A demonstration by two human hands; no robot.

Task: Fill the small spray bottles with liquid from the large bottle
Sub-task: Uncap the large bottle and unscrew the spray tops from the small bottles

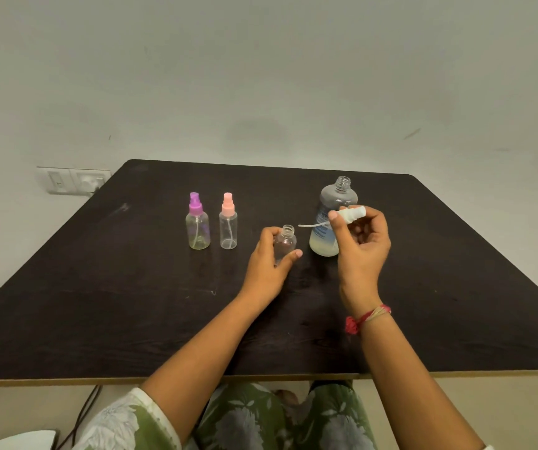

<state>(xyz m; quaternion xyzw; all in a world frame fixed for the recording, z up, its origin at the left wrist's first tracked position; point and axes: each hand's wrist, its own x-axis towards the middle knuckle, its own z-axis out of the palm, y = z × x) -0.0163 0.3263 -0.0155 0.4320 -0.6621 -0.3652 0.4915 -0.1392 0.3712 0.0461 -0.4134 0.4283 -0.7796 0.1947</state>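
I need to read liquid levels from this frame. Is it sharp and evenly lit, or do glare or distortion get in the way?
Head view: light soft and even, shadows faint, no harsh glare on the large bottle; wide-angle lens splays the table edges; the left hand covers part of the held bottle.

The table point(98, 287) is very dark brown, almost black, with a light tan edge, and the wall point(261, 76) is pale grey-white with a white switch plate point(72, 180). The purple-top bottle point(198, 228), the pink-top bottle point(228, 228) and the open bottle point(285, 243) are all clear, the spray top point(353, 212) is white, and the big bottle point(337, 199) is clear with a blue and white label point(321, 222) and pale yellow-white liquid point(322, 249) at the bottom. The wrist thread point(366, 318) is red and yellow, and the clothes point(244, 417) are green with big white and grey flowers.
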